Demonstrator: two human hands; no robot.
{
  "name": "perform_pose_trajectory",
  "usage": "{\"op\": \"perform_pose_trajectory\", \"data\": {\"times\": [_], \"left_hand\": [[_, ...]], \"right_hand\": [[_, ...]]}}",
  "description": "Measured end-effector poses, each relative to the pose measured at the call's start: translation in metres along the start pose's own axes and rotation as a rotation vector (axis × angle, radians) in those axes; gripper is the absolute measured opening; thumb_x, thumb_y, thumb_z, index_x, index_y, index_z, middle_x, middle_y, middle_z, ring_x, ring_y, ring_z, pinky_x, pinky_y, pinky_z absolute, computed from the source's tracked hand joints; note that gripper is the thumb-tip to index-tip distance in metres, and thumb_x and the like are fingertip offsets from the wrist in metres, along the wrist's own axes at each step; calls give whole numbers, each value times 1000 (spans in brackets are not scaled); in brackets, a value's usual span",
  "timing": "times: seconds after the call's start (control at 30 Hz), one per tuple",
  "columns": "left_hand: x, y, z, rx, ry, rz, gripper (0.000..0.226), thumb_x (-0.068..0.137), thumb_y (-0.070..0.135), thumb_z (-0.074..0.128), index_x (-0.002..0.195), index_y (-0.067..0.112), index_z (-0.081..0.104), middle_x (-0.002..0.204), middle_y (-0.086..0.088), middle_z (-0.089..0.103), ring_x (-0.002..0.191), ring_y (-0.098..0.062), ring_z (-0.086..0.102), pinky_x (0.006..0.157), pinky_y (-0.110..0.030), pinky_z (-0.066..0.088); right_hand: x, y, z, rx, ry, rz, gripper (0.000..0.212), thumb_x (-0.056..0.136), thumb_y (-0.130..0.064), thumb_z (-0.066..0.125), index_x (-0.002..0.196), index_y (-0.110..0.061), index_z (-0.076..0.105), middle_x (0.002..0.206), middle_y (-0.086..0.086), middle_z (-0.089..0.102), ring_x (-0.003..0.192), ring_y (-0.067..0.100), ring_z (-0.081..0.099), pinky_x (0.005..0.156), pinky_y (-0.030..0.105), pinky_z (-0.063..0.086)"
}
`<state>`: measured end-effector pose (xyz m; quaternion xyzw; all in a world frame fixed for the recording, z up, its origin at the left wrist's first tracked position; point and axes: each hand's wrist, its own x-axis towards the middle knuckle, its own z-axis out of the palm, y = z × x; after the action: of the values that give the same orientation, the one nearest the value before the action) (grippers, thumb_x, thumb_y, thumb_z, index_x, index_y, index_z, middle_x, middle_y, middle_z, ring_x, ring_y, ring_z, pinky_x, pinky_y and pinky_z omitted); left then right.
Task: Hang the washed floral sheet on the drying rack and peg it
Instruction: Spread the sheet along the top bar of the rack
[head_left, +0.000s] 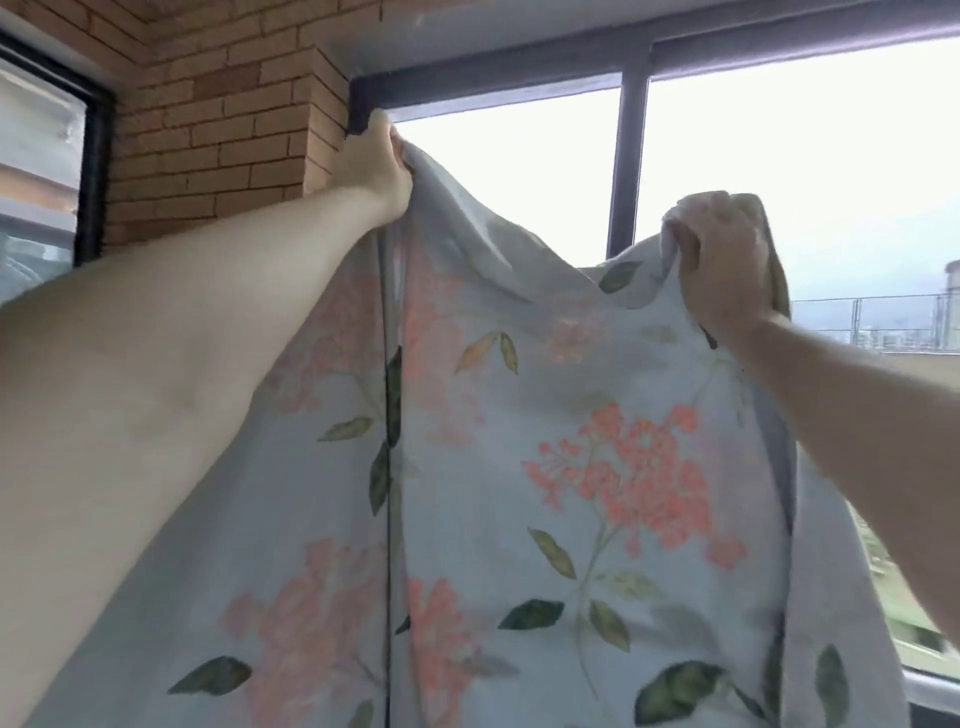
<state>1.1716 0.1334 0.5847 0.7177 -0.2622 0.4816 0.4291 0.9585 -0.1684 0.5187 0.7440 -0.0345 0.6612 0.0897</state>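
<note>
two raised hands, left hand and right hand, each clutching floral sheet, window half-hidden behind

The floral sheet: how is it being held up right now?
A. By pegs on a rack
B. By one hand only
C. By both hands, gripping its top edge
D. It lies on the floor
C: the left hand and right hand each clutch the floral sheet along its top edge; no pegs show.
</note>
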Motion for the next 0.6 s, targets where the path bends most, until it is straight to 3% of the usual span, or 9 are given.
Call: {"op": "perform_pose_trajectory", "data": {"times": [0.07,0.13,0.2,0.27,0.33,0.47,0.6], "left_hand": [[23,8,18,1,6,3,33,107,20,38,138,9,45,135,-19,58,123,-40,55,90,-43,42],[47,16,31,-16,1,11,31,107,20,38,136,10,46,135,-17,58,124,-38,54,87,-39,38],[66,18,49,-77,-45,56,21,105,19,39,123,12,47,132,-17,59,118,-37,57,85,-38,39],[79,16,78,-124,-116,98,8,102,16,40,110,17,43,124,-15,61,108,-34,57,82,-36,39],[76,11,106,-138,-166,128,10,101,13,41,108,19,43,114,-9,58,103,-29,54,82,-34,38],[59,-14,180,-174,-269,115,18,97,15,37,109,22,48,109,-3,57,99,-26,52,81,-33,39],[34,-35,224,-177,-380,91,24,100,17,35,116,18,53,112,-3,61,101,-25,56,82,-34,44]], "right_hand": [[2,19,17,-83,-53,-58,19,96,4,53,103,-2,69,114,18,63,112,23,46,90,3,29],[7,44,30,-183,-102,-118,26,92,7,58,115,-2,68,125,15,62,121,26,46,98,12,34],[9,70,42,-308,-126,-168,28,92,4,60,115,-6,69,127,13,62,121,34,49,102,28,36],[3,90,58,-402,-135,-202,26,91,6,60,111,-6,71,124,13,65,115,38,50,102,36,39],[-13,100,74,-452,-168,-231,27,88,9,61,109,-3,73,121,13,68,108,38,50,97,40,42],[-64,115,121,-495,-281,-230,20,85,6,65,97,-7,73,108,9,71,96,31,45,87,39,42],[-112,115,147,-480,-348,-221,23,81,7,64,90,-12,71,95,3,68,89,17,35,83,29,34]]}}
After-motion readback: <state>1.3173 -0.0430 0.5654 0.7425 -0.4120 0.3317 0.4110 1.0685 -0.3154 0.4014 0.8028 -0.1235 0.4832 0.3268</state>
